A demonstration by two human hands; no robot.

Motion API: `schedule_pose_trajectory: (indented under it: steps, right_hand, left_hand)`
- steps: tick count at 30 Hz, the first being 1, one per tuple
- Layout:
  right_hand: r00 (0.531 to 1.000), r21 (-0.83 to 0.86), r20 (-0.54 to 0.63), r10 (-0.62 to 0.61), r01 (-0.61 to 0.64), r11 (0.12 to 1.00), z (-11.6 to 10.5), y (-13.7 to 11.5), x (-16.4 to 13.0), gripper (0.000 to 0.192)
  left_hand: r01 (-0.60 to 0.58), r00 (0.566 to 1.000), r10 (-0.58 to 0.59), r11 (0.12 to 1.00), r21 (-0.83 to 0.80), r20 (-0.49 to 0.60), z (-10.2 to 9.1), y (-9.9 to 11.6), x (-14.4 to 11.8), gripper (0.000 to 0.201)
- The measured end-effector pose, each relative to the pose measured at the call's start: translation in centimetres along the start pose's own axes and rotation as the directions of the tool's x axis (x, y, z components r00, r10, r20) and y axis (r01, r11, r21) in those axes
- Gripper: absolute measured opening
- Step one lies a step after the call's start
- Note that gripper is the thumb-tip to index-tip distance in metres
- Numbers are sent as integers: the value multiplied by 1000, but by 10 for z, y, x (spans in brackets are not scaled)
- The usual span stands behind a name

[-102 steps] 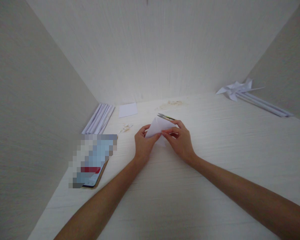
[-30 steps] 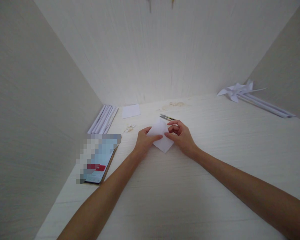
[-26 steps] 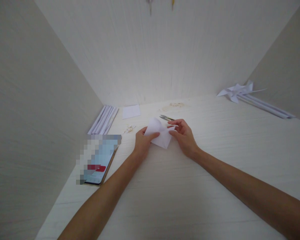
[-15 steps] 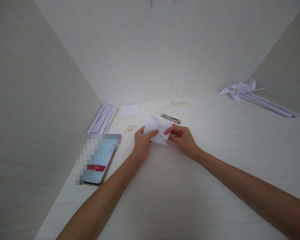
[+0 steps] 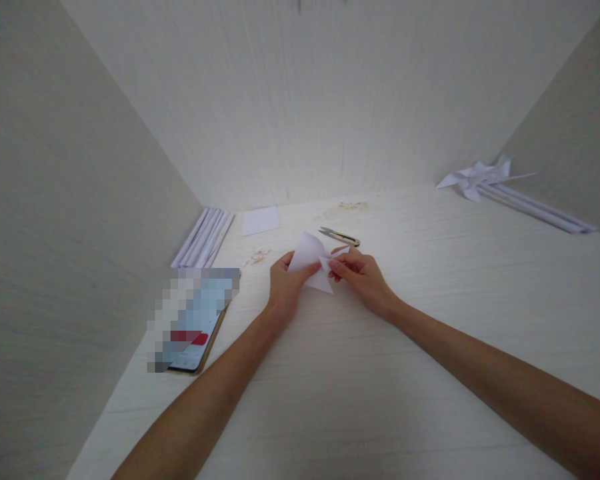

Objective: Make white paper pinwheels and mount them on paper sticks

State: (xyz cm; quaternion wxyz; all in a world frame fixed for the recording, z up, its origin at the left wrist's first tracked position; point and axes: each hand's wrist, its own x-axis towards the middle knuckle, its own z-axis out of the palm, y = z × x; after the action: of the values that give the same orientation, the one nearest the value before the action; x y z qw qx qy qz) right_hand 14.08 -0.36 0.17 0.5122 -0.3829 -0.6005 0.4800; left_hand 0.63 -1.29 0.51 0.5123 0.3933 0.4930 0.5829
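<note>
A cut sheet of white paper [image 5: 307, 251] with curled flaps is held between both hands above the table. My left hand [image 5: 287, 283] is closed on its left side, the thumb pressing the middle where flaps come together. With thumb and fingers, my right hand [image 5: 359, 277] pinches a flap on the right side. Just beyond the paper lie small thread snips [image 5: 339, 236] with dark blades and a brass-coloured handle. A flat white paper square [image 5: 261, 221] rests farther back on the left.
Several rolled paper sticks [image 5: 203, 238] lie at the left wall, behind a phone [image 5: 200, 327] whose screen is partly blurred. Paper pinwheels [image 5: 475, 179] with paper sticks [image 5: 535, 208] lie at the back right. Small scraps [image 5: 257, 255] and crumbs [image 5: 353, 207] dot the table.
The right flap has been bent inward toward the middle of the paper by my right hand. The left hand keeps its hold with the thumb at the middle.
</note>
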Motion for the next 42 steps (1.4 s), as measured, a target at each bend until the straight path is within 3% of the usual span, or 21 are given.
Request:
schedule_pose_trajectory:
  steps: [17, 42]
  right_hand:
    - [999, -159, -48, -20, 13, 987, 0, 2, 0, 19]
    - [999, -166, -40, -7, 0, 986, -1, 3, 0, 14]
  left_hand:
    - [-31, 999, 28, 995, 92, 33, 0, -2, -1, 34]
    - [-34, 997, 26, 993, 116, 67, -1, 0, -1, 35]
